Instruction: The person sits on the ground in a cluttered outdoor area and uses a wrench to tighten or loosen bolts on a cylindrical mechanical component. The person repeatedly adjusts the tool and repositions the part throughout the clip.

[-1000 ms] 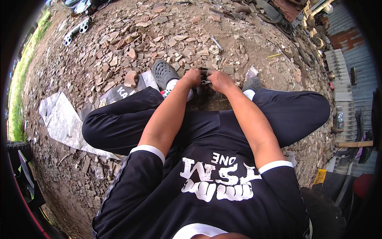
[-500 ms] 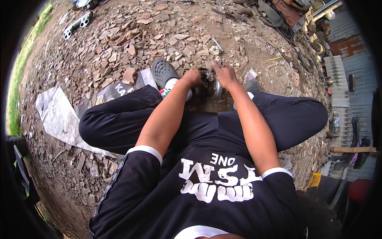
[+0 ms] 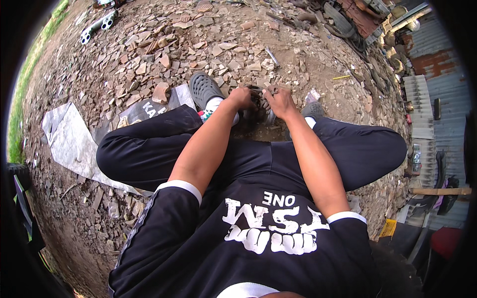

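Observation:
Between my feet stands a dark, grimy mechanical part (image 3: pixel 258 110) with a greyish metal edge; its exact kind is too dark to make out. My left hand (image 3: pixel 241 98) is closed at its left side, with the fingertips partly hidden. At its upper right, my right hand (image 3: pixel 279 103) has its thumb and fingers drawn together on the part. A grey clog (image 3: pixel 205 89) is beside my left hand, and another clog (image 3: pixel 313 109) shows to the right of my right hand.
Broken tile pieces (image 3: pixel 161 93) cover the ground. A metal tube-like tool (image 3: pixel 273 57) lies beyond my hands, with a yellow stick (image 3: pixel 341 77) to its right. A white sheet (image 3: pixel 74 141) is at the left; scrap parts (image 3: pixel 343 25) lie far right by a corrugated metal wall (image 3: pixel 439 94).
My right hand has come down and inward onto the part, its thumb no longer raised. My left hand stays almost where it was.

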The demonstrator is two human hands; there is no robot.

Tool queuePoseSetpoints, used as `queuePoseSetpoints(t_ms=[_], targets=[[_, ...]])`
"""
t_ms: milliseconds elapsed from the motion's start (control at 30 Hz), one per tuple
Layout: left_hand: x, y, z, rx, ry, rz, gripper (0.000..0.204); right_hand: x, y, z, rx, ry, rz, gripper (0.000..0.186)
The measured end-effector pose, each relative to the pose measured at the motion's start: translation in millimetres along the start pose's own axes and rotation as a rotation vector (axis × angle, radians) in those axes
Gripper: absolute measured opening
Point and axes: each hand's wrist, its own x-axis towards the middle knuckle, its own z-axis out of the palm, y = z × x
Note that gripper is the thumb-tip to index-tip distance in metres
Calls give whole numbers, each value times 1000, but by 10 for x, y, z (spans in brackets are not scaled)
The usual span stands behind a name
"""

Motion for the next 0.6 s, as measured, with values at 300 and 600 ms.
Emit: queuePoseSetpoints(t_ms=[300, 600], targets=[[-47, 52, -58, -16, -8, -22, 65, -197, -317, -69, -106, 31, -152, 26], [4, -7, 22, -57, 27, -8, 52, -330, -284, 16, -86, 3, -313, 21]])
